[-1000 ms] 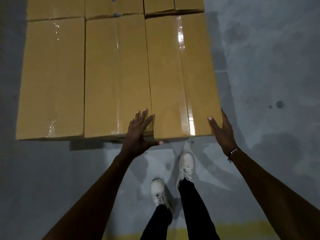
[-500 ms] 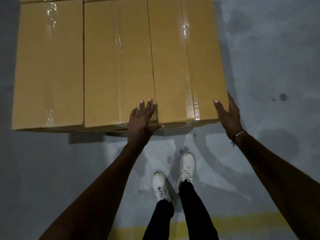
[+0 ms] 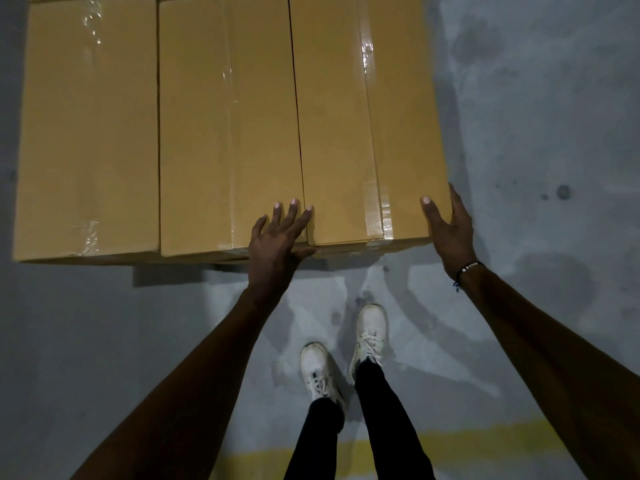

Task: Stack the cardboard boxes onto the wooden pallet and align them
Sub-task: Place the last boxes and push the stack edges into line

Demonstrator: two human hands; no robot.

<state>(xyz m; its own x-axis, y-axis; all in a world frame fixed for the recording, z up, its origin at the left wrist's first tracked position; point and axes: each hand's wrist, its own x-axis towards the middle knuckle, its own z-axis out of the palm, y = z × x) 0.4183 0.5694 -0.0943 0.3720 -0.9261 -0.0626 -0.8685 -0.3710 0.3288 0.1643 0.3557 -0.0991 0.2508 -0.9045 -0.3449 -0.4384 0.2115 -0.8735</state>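
Three long brown cardboard boxes lie side by side in front of me. The right box point(image 3: 367, 126) has shiny tape along its top. My left hand point(image 3: 277, 237) rests flat with straight fingers on the near end, across the seam between the middle box point(image 3: 225, 133) and the right box, thumb along the front edge. At the right box's near right corner my right hand point(image 3: 446, 223) holds on, thumb on top and fingers down its side. The left box point(image 3: 86, 133) is untouched. A dark strip of the pallet point(image 3: 173, 273) shows under the front edge.
Grey concrete floor point(image 3: 536, 133) lies to the right and in front of the stack. My two white shoes point(image 3: 346, 355) stand just before the boxes. A yellow floor line point(image 3: 467, 441) runs behind my feet. More boxes peek in at the top edge.
The view has tilted down and closer, so the far row of boxes has left the frame. Both hands stay on the right box's near end, which now sits closer to flush with its neighbours.
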